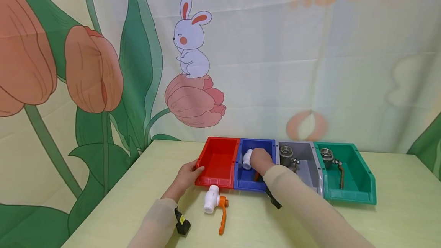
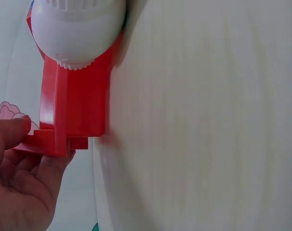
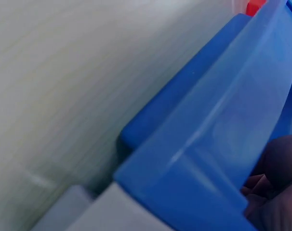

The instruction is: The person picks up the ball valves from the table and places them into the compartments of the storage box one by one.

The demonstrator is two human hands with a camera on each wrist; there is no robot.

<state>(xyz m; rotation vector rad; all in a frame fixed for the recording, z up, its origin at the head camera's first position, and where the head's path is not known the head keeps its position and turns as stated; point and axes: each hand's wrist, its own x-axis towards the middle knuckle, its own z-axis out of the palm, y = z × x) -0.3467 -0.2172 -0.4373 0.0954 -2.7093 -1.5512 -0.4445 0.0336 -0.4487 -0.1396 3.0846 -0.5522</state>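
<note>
My left hand (image 1: 187, 175) grips the left wall of the red bin (image 1: 218, 169). In the left wrist view, thumb and fingers pinch the rim of that bin. My right hand (image 1: 260, 160) is inside the blue bin (image 1: 250, 184), with curled fingers at a white plastic ball valve (image 1: 247, 160); the fingertips are mostly hidden. Part of an orange handle (image 1: 256, 176) shows below that hand. On the table before the red bin lies another white ball valve (image 1: 211, 199) with an orange lever (image 1: 223, 217). The right wrist view catches the blue bin's front lip and part of the hand.
To the right, a grey bin (image 1: 306, 171) holds a metal ball valve (image 1: 286, 155), and a green bin (image 1: 358, 179) holds another metal valve (image 1: 326, 157) with a brownish lever. The bins stand side by side on the pale table (image 1: 127, 198), before a printed cloth backdrop (image 1: 262, 68).
</note>
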